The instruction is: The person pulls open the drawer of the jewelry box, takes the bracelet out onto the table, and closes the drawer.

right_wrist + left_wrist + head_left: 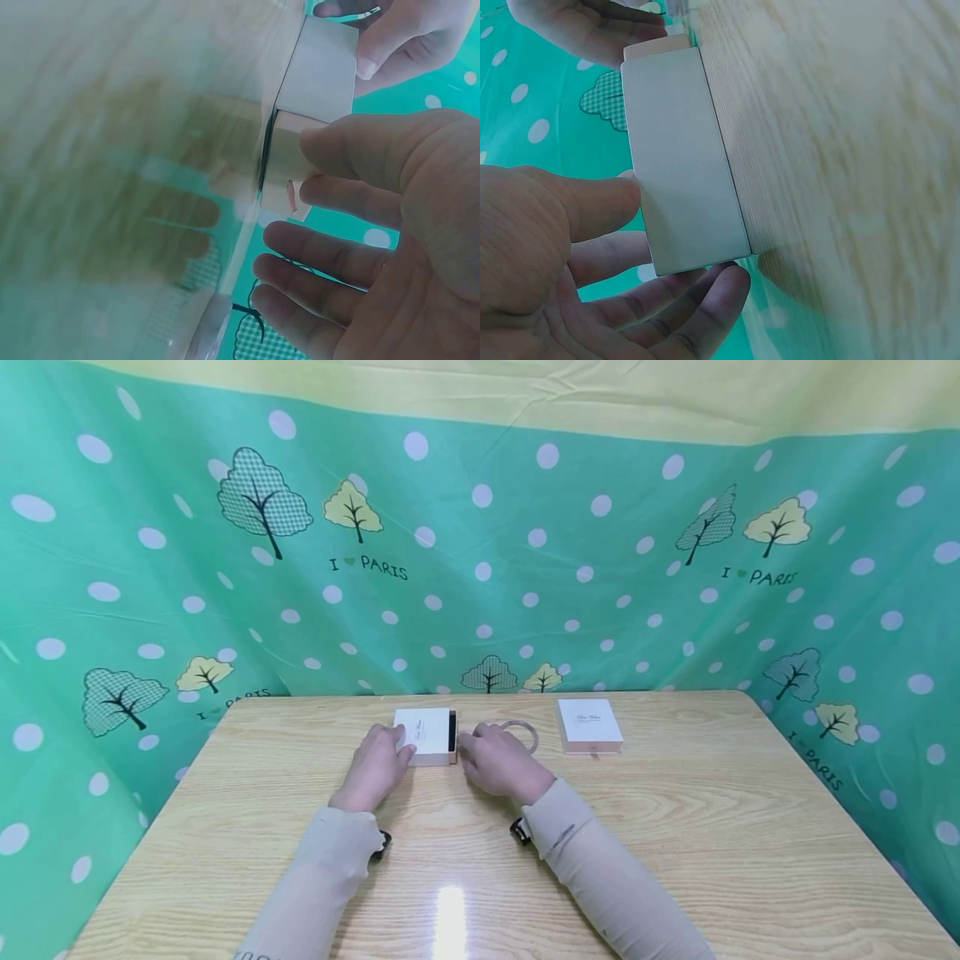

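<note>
Sleeve point(431, 727), white, square-topped and seemingly of smooth card, held between the thumb and curled fingers of the left hand point(375, 764) as it rests on the counter point(450, 827). A pale pink, straight-edged box drawer with a dark interior point(289, 146) projects a little from its open side, toward the fingers of the right hand point(502, 762). There the thumb and forefinger stand narrowly spaced at the drawer's end, the other three loosely extended; whether the pair pinches or merely touches cannot be told. The drawer is judged only partly out, most of its length lying within the sleeve; the views do not settle whether opening or closing is in hand. Just beyond the right fingers, partly hidden by them, lies a pale, glossy, round ring point(536, 737), outside the box. Farther to the right of those fingers, well apart, sits a second white square box with fine dark lettering and a pinkish front point(589, 722), seemingly closed and untouched. The counter shows pale, streaked wood grain.
</note>
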`<state>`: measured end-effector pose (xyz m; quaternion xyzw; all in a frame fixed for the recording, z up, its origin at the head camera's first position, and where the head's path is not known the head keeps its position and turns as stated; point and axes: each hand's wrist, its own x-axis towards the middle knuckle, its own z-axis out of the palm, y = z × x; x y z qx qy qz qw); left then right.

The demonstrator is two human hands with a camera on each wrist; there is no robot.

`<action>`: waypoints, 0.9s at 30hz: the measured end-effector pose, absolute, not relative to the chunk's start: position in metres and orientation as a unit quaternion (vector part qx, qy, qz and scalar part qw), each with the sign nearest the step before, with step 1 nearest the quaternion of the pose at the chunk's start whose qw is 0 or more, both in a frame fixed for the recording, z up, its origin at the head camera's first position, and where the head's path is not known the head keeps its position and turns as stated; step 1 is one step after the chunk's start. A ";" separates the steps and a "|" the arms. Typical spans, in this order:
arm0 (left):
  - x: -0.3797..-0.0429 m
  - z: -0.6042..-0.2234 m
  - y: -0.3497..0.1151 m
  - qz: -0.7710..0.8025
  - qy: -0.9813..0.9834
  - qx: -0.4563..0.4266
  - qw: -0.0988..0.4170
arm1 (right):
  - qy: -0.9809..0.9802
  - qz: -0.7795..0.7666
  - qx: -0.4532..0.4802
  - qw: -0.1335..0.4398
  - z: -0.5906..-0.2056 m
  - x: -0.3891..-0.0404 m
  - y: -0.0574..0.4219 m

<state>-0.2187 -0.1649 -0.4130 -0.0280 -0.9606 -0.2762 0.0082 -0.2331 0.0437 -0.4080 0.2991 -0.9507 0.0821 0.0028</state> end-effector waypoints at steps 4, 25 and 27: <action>-0.219 -0.413 -0.165 -0.276 -0.961 -0.029 0.008 | -0.951 0.078 0.300 0.003 -0.407 -0.232 0.043; -0.219 -0.414 -0.166 -0.277 -0.960 -0.039 0.016 | -0.949 0.065 0.309 -0.005 -0.407 -0.230 0.041; -0.219 -0.414 -0.166 -0.278 -0.960 -0.039 0.015 | -0.948 0.066 0.310 -0.005 -0.407 -0.229 0.041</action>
